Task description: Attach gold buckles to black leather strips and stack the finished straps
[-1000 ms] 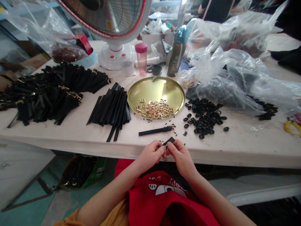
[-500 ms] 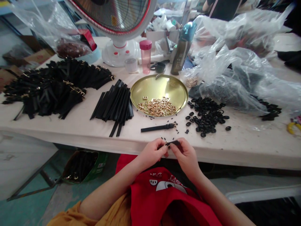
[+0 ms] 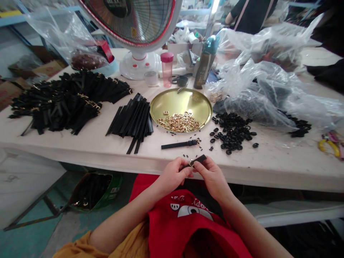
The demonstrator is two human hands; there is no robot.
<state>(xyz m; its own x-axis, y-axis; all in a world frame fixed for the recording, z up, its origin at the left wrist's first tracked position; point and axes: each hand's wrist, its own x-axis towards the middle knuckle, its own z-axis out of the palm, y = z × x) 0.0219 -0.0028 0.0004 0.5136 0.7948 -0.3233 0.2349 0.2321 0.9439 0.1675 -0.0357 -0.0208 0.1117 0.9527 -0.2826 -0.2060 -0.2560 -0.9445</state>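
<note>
Between my two hands, at the table's front edge, is a black strap (image 3: 200, 159) with a small gold buckle (image 3: 191, 163) on it. My left hand (image 3: 176, 171) pinches the strap on the left of the buckle. The fingers of my right hand (image 3: 211, 173) close on the strap just right of the buckle, and its flat end sticks up above them. Just beyond my hands lies another black strap (image 3: 178, 144) with a buckle at its right end. A round gold tray (image 3: 185, 98) farther back bears a heap of gold buckles (image 3: 180, 122).
Left of the tray lie flat black strips (image 3: 131, 120) and a large pile of buckled straps (image 3: 61, 104). Black loops (image 3: 233, 132) are heaped on the right, before plastic bags (image 3: 263, 96). A fan (image 3: 134, 21), pink bottle (image 3: 167, 70) and dark bottle (image 3: 205, 64) stand behind. Yellow-handled pliers (image 3: 329, 147) lie far right.
The strap in my hands has tilted, its right end now higher, and more of the strap and buckle shows. My view has shifted slightly.
</note>
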